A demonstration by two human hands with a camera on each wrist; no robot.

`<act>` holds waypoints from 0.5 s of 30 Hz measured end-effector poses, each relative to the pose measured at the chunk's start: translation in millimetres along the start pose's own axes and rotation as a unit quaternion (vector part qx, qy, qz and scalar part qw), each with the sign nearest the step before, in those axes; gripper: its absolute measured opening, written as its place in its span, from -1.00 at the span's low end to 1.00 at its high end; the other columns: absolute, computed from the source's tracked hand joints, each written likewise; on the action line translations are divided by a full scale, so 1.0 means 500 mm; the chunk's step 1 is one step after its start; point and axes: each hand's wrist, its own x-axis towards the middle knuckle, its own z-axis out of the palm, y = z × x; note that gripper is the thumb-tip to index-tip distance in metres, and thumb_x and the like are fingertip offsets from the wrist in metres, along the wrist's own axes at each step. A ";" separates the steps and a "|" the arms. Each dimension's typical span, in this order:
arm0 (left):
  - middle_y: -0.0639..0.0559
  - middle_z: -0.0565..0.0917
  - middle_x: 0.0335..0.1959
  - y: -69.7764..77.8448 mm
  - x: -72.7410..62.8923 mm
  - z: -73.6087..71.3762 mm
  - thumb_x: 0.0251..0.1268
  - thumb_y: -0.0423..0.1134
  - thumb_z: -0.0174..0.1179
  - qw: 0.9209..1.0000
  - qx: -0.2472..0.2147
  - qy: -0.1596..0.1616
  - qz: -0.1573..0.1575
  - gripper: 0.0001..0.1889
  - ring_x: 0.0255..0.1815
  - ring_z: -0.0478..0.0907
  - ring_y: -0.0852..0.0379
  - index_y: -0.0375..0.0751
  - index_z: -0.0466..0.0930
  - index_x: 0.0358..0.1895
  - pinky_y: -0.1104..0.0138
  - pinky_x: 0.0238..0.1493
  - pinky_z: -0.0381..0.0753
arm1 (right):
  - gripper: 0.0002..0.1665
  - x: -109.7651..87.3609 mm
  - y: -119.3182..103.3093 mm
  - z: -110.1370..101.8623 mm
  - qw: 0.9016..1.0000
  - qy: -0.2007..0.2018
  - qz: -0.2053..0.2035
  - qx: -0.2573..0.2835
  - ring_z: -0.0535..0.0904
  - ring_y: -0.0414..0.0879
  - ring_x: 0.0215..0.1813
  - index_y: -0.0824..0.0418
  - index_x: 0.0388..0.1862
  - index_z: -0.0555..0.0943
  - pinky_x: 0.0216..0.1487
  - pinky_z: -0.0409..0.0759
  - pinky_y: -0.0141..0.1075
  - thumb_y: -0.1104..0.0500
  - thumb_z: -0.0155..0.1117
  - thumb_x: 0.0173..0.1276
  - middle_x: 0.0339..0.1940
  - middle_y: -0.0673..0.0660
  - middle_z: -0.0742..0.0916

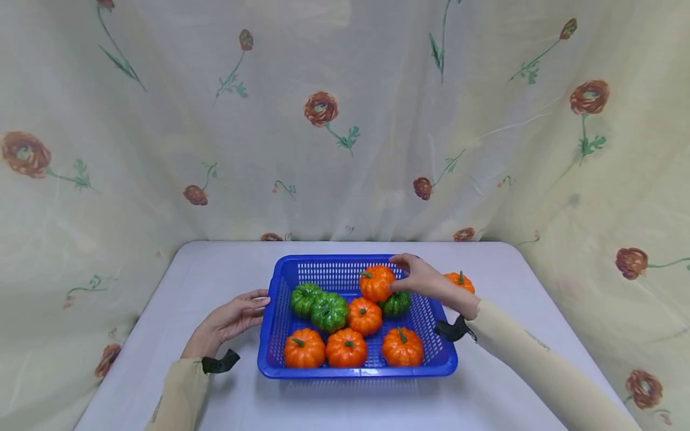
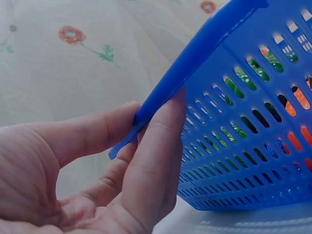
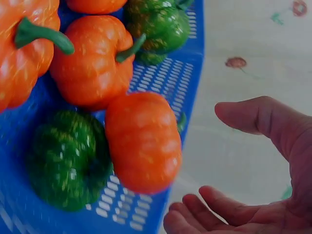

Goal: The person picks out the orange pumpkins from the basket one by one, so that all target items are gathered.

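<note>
A blue plastic basket (image 1: 358, 372) on the white table holds several small orange pumpkins and three green ones. My left hand (image 1: 237, 317) pinches the basket's left rim (image 2: 170, 73) between thumb and fingers. At the basket's back right, my right hand (image 1: 420, 278) hovers with thumb and fingers spread apart. Beside it, an orange pumpkin (image 1: 376, 283) leans on its side against a green pumpkin (image 1: 396, 304). In the right wrist view a gap shows between this orange pumpkin (image 3: 143, 142) and my right hand (image 3: 258, 165), which holds nothing.
Another orange pumpkin (image 1: 460, 281) lies on the table outside the basket, partly hidden behind my right wrist. The white table (image 1: 215, 269) ends at a flower-patterned cloth (image 1: 366, 179) at the back and sides.
</note>
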 end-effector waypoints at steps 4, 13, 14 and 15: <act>-0.07 0.63 -0.01 0.002 0.001 0.002 0.47 -0.39 -0.01 1.000 -0.001 0.001 0.000 -0.49 -0.09 0.68 0.10 -0.28 0.04 0.37 0.29 0.02 0.68 | -0.11 0.023 -0.003 0.021 0.999 0.005 -0.013 -0.042 0.36 0.28 0.35 0.45 0.37 0.26 0.39 0.35 0.09 0.16 0.43 0.14 0.33 0.43 0.44; -0.06 0.64 -0.05 0.002 -0.002 0.002 0.47 -0.38 -0.01 1.000 -0.006 -0.019 0.007 -0.52 -0.12 0.68 0.13 -0.30 0.05 0.34 0.30 0.00 0.69 | -0.11 0.049 0.001 0.059 0.995 0.018 -0.012 -0.093 0.52 0.18 0.08 0.52 0.31 0.27 0.21 0.55 0.03 0.16 0.46 0.09 0.20 0.42 0.49; -0.06 0.64 -0.05 0.002 -0.003 0.001 0.47 -0.38 -0.01 1.000 -0.006 -0.019 0.007 -0.53 -0.12 0.68 0.13 -0.30 0.06 0.34 0.30 -0.01 0.69 | -0.10 0.051 0.001 0.061 0.995 0.017 -0.007 -0.094 0.52 0.18 0.08 0.51 0.32 0.27 0.22 0.55 0.04 0.16 0.46 0.10 0.20 0.41 0.48; -0.06 0.64 -0.05 0.002 -0.003 0.001 0.47 -0.38 -0.01 1.000 -0.007 -0.019 0.008 -0.54 -0.12 0.68 0.13 -0.30 0.07 0.33 0.30 -0.01 0.69 | -0.10 0.053 0.002 0.064 0.996 0.017 0.000 -0.091 0.52 0.17 0.08 0.50 0.32 0.27 0.22 0.55 0.04 0.17 0.46 0.09 0.20 0.41 0.49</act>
